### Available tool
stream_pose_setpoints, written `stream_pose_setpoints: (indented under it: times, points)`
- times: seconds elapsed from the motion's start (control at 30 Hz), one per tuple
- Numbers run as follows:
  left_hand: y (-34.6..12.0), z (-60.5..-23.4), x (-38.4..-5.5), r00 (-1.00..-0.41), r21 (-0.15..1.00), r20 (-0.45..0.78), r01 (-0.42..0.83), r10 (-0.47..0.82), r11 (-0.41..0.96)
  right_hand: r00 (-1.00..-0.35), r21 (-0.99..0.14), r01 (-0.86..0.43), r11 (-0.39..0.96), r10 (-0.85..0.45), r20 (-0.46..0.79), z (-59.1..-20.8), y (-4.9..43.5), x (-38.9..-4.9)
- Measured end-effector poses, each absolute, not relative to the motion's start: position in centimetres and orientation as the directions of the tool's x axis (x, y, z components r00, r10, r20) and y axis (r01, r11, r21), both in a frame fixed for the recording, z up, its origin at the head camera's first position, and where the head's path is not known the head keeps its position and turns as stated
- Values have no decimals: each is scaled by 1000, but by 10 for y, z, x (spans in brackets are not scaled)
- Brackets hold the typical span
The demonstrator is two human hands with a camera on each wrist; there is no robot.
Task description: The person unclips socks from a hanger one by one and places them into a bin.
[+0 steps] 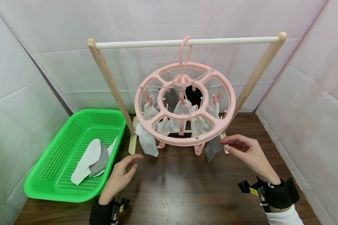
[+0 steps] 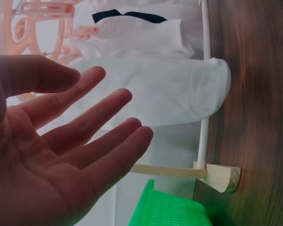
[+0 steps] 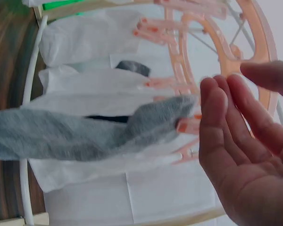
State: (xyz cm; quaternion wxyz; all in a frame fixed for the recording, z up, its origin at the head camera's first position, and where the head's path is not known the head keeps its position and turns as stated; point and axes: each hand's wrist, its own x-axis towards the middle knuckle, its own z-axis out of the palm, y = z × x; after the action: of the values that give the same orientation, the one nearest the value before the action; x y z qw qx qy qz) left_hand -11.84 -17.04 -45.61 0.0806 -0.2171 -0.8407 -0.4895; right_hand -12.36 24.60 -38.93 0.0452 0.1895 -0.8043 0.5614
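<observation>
A round pink clip hanger (image 1: 231, 93) hangs by its hook, with several white, grey and black socks clipped round it. My right hand (image 1: 246, 153) is beside a grey sock (image 1: 213, 147) on the hanger's near right. In the right wrist view, the fingers are fairly straight, the thumb stands apart, and the sock's clipped end (image 3: 165, 115) lies just beyond the fingertips. My left hand (image 1: 119, 175) is held below a white sock (image 1: 147, 140) at the hanger's left. Its fingers are spread and hold nothing in the left wrist view, where that sock (image 2: 179, 89) hangs behind them.
A green basket (image 1: 48, 147) stands at the left, with white socks (image 1: 87, 161) and a grey sock (image 1: 101, 161) inside. The hanger's hook is over the white rail (image 1: 228, 41) of a wooden-legged rack (image 1: 110, 78). Dark wooden tabletop (image 1: 174, 187) lies beneath; pale cloth walls surround it.
</observation>
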Motion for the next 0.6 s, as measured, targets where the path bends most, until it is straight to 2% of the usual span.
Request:
stream_pose_setpoints:
  times: [0.2,0.33,0.47,0.6]
  points:
    - [-171,-458,-116,-892,786,342,443,294,431,-933,-871,-359,335,-150,326,-389,251,-134]
    - [-169,-459,-116,-899,789,321,428,298,440,-933,-879,-359,315,-116,340,-388,254,-145]
    - [-164,-461,-116,-906,806,285,403,312,433,-935,-897,-353,266,-143,326,-384,255,-159]
    - [-158,-466,-116,-898,815,254,399,361,420,-928,-902,-346,257,-232,290,-377,254,-174]
